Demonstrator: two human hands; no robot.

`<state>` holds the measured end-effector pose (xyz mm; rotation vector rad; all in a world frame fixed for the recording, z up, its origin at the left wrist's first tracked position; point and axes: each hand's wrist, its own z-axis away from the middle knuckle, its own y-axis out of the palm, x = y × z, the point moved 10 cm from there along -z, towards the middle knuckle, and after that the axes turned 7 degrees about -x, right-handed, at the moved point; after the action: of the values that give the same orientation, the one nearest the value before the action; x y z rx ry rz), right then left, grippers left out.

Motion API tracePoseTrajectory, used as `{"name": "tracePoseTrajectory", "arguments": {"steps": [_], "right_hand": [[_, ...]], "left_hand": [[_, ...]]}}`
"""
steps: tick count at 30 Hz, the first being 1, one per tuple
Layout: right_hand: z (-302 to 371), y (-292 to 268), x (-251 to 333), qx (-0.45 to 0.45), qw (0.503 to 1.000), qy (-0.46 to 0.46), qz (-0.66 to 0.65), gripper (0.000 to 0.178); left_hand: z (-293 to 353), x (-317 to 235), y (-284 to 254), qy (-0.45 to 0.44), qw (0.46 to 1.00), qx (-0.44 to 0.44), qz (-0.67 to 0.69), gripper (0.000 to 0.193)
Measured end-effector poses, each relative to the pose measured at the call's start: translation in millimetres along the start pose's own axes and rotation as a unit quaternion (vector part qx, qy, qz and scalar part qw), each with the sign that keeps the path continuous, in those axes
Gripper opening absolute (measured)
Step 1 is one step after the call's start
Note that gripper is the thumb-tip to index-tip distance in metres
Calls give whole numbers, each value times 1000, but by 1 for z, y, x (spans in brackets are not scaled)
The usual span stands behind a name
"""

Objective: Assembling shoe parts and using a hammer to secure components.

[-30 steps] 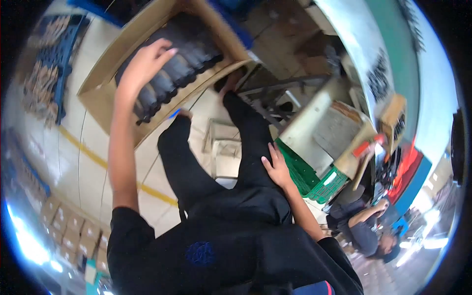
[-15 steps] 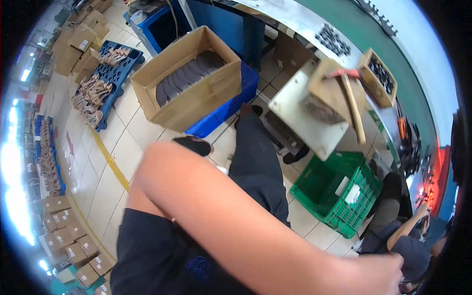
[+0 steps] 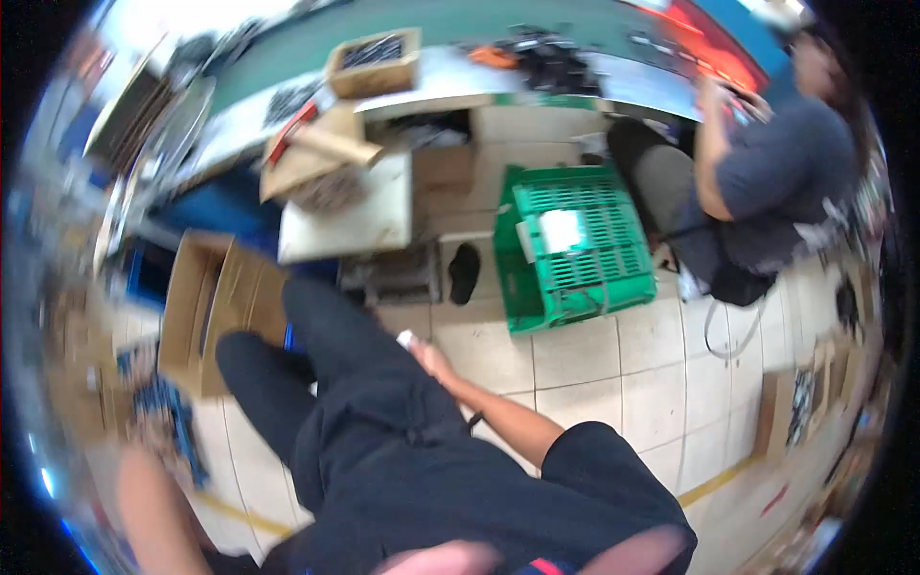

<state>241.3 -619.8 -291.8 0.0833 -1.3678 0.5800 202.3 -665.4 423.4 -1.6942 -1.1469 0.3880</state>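
My right arm reaches down beside my right thigh. My right hand (image 3: pixel 437 364) is closed on a small white thing (image 3: pixel 407 338), too small to name, above the tiled floor. My bent left arm (image 3: pixel 158 508) shows at the lower left, blurred. Skin-coloured smears at the lower edge may be part of my left hand (image 3: pixel 450 558); its fingers cannot be made out. Ahead of my knees, a hammer (image 3: pixel 331 144) with a red head and wooden handle lies on a wooden block (image 3: pixel 331 187), on a white-topped stand (image 3: pixel 383 222).
A green crate (image 3: pixel 575 249) stands on the floor, right of the stand, near a dark shoe (image 3: pixel 464 273). An open cardboard box (image 3: pixel 254 297) is left of my legs. Along the workbench (image 3: pixel 441 75) sits a wooden tray (image 3: pixel 376 81) of small dark parts. A seated co-worker (image 3: pixel 786 172) is at the right.
My view has swung to the right, so the bench and crate now lie ahead. My left forearm no longer crosses the picture. My right arm and hand have come into view.
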Motion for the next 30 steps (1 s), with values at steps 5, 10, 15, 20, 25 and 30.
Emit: {"name": "tracePoseTrajectory", "arguments": {"steps": [5, 10, 15, 20, 25, 30], "right_hand": [[21, -2, 60, 64, 997, 2, -31, 68], [29, -18, 84, 63, 993, -23, -101, 62], [32, -19, 69, 42, 984, 24, -171, 48], [53, -31, 116, 58, 998, 5, 36, 39], [1, -92, 7, -384, 904, 123, 140, 32], [-21, -84, -51, -221, 975, 22, 14, 33]], "left_hand": [[78, -49, -22, 143, 987, 36, 61, 50], [76, 9, 34, 107, 898, 98, 416, 26], [68, -2, 116, 115, 912, 166, 357, 40], [154, 42, 206, 2, 846, 336, 414, 38], [307, 125, 296, -244, 848, 276, 382, 36], [518, 176, 284, -430, 888, 157, 42, 43]]}}
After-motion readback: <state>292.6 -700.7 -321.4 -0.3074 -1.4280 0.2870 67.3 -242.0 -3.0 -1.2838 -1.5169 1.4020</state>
